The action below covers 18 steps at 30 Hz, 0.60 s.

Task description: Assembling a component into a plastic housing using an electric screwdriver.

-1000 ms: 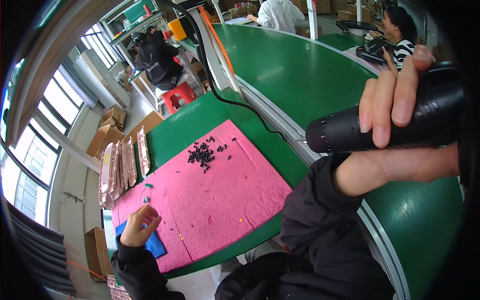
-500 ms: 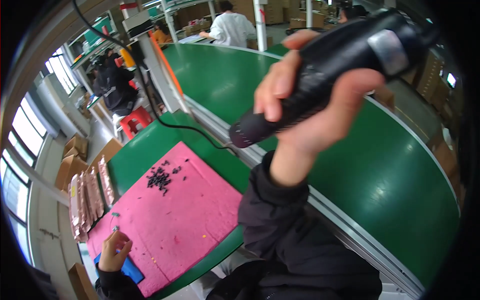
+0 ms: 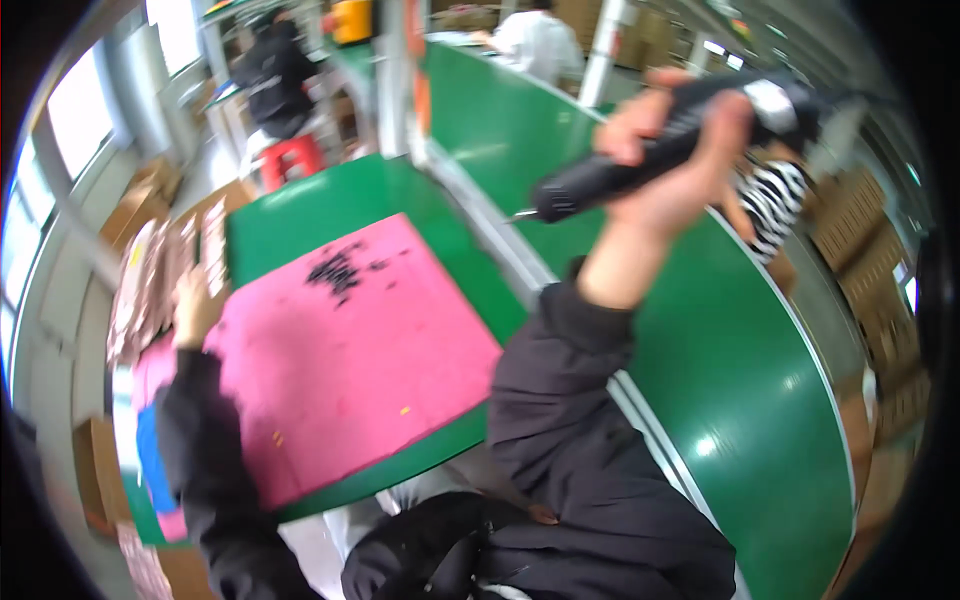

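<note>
Right hand (image 3: 665,160): 1, fingers wrapped round a black power screwdriver (image 3: 590,188), gripping it. The tool is raised above the second green surface (image 3: 720,400), well apart from the mat, its thin metal bit pointing left, towards the metal rail (image 3: 475,232).

Left hand (image 3: 192,303): 1, reaching to the far left of the worktop (image 3: 285,222), fingers up against a stack of long pinkish strips (image 3: 148,290). Blur hides the fingertips; I cannot tell whether they pinch a strip or only touch.

Mat: 1, pink (image 3: 350,360), lying flat on the green worktop in front of the person.

Small black parts (image 3: 335,272): 1 loose heap towards the mat's far edge, with a few strays just right of it, touched by neither of the hands.

Yellow specks (image 3: 405,411): a few, on the near part of the mat.

Blue piece (image 3: 150,455): 1, at the left, partly hidden by the left sleeve (image 3: 205,440).

Beyond: 1 red stool (image 3: 290,160) under a person in dark clothes (image 3: 278,85); 1 person in white (image 3: 540,45); 1 person in stripes (image 3: 780,205), at the right.
</note>
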### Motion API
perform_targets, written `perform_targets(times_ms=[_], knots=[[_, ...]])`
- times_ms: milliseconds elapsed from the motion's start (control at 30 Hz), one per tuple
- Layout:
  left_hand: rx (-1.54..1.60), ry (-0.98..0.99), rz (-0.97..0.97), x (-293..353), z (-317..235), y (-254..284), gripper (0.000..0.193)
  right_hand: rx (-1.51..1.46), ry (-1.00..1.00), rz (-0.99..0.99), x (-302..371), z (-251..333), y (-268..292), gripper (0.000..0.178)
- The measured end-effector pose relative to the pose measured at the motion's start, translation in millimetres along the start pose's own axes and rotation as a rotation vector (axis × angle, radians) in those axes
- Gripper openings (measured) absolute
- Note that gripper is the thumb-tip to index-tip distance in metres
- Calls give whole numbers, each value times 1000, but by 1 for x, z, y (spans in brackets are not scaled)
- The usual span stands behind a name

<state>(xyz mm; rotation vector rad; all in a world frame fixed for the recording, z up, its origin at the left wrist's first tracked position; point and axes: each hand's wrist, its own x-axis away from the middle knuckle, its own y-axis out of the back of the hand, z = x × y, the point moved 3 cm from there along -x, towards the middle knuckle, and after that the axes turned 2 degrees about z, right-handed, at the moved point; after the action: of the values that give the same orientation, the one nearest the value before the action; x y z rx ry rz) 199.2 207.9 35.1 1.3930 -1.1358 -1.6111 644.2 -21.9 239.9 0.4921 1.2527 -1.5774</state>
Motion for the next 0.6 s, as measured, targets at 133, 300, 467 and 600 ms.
perform_targets(times_ms=[133,300,467,600], knots=[[37,274,65,-15,70,-30,64,132,57,70,44,-43,-68,57],[-68,463,-19,-7,98,-63,58,217,11,108,59,-62,-95,61],[2,414,-168,-42,109,-68,59,208,8,137,62,-74,-106,61],[11,660,-170,-62,136,-78,52,179,-21,162,60,-84,-111,60]])
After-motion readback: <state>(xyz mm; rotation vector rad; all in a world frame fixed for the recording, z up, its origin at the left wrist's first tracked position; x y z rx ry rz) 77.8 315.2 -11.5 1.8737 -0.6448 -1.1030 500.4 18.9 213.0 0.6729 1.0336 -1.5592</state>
